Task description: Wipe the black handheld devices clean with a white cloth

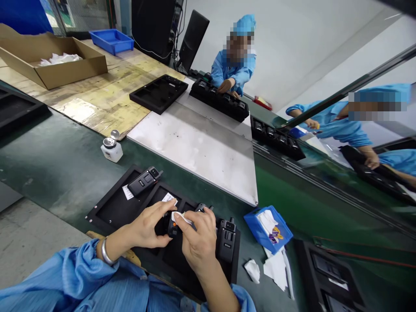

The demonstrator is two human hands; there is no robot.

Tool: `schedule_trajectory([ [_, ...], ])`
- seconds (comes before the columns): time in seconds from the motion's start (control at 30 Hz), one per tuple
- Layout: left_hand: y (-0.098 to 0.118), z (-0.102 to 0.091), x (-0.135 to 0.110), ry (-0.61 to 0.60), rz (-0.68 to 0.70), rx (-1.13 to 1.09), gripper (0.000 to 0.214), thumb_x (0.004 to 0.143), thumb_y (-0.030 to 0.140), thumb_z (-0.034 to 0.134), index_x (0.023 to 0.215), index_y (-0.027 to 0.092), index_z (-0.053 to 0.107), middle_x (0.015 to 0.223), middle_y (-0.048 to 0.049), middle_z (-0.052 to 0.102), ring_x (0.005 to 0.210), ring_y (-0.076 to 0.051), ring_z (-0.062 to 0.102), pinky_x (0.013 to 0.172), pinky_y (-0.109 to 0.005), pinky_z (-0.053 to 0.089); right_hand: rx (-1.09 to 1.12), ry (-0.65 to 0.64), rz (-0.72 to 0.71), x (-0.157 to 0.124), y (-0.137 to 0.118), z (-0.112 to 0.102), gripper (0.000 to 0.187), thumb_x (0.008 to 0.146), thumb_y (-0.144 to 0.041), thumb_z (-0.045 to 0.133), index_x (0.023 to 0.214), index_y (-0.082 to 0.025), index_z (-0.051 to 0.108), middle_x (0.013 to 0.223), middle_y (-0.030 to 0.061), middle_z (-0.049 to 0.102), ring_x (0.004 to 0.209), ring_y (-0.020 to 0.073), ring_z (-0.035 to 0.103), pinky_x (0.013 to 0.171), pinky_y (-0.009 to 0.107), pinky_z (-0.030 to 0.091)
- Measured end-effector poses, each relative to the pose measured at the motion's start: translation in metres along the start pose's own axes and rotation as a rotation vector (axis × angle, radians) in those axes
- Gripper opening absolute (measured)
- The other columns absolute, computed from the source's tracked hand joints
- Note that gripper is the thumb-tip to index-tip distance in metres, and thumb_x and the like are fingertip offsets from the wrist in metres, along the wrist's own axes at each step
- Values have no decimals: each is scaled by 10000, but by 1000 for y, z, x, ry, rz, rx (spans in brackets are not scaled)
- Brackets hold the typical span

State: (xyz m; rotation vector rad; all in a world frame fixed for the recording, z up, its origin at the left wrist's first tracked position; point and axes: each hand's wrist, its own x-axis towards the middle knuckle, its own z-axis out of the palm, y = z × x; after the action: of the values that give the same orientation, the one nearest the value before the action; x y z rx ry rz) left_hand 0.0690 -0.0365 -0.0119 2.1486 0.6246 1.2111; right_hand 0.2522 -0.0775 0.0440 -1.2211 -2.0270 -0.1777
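Observation:
My left hand (pixel 147 225) grips a small black radio (pixel 171 227) with an orange button, held over a black foam tray (pixel 108 208). Pressed against that radio is a white wipe (pixel 180 216), pinched in my right hand (pixel 198 238). Two more black radios rest in the tray: one (pixel 143 181) lies at its far end, another (pixel 226 239) stands right of my right hand. A white slip (pixel 169 198) lies in a middle pocket.
A white solvent dispenser (pixel 112 148) stands on the green belt. A blue tray of wipes (pixel 268 229) and loose wipes (pixel 276 266) lie to the right. A metal plate (pixel 201 147), an empty black tray (pixel 158 93) and a cardboard box (pixel 48 56) lie beyond. Two co-workers handle trays across.

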Motion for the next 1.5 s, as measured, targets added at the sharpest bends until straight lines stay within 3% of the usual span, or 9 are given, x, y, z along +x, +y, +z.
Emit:
schedule_trajectory([
  [0.13, -1, -1, -1, -1, 19, 5, 928, 739, 185, 678, 1537, 131, 207, 1257, -178, 589, 1133, -284, 603, 943, -448, 560, -9, -32, -106, 1, 6, -4, 298, 899, -34, 516, 1062, -223, 678, 895, 21, 661, 815, 144, 539, 1033, 496, 365],
  [0.3, -1, -2, -4, -19, -4, -7, 951, 716, 164, 681, 1539, 156, 203, 1265, -169, 594, 1138, -294, 604, 943, -461, 557, 26, -176, -236, 0, 16, -15, 313, 934, -66, 437, 1129, -191, 647, 964, 39, 676, 865, 165, 534, 1031, 501, 371],
  [0.43, 0, -1, -4, -2, -2, -4, 935, 725, 164, 684, 1535, 155, 218, 1257, -167, 598, 1137, -293, 603, 945, -463, 555, 36, -221, -251, 4, 18, -19, 296, 929, -64, 454, 1099, -199, 656, 957, 26, 675, 858, 159, 523, 1020, 489, 373],
  [0.77, 1, -2, -1, -8, 8, -17, 904, 737, 184, 689, 1525, 161, 245, 1237, -162, 609, 1119, -286, 612, 940, -451, 558, -4, -198, -204, 12, 25, -33, 264, 899, -60, 525, 994, -249, 683, 905, -7, 668, 820, 138, 531, 1028, 475, 357],
  [0.93, 2, -3, -1, -18, -16, -31, 905, 740, 186, 690, 1526, 167, 242, 1227, -154, 611, 1122, -278, 608, 956, -449, 550, -39, -25, -36, 1, 26, -33, 310, 876, -6, 521, 986, -244, 687, 885, 12, 623, 848, 144, 557, 994, 483, 388],
  [1.2, 0, -1, -2, -11, -46, -41, 925, 714, 173, 693, 1523, 153, 246, 1248, -157, 603, 1137, -272, 604, 978, -437, 544, 106, 30, 182, -25, 21, -16, 340, 895, -9, 517, 1078, -240, 688, 920, 25, 587, 855, 144, 569, 943, 461, 422],
  [1.5, 0, -2, -2, -4, -19, -39, 904, 720, 179, 690, 1515, 140, 260, 1234, -161, 609, 1123, -276, 607, 955, -436, 552, 145, 44, 160, -22, 7, -15, 368, 872, 20, 526, 1077, -236, 692, 937, 32, 589, 874, 149, 572, 971, 481, 425],
])
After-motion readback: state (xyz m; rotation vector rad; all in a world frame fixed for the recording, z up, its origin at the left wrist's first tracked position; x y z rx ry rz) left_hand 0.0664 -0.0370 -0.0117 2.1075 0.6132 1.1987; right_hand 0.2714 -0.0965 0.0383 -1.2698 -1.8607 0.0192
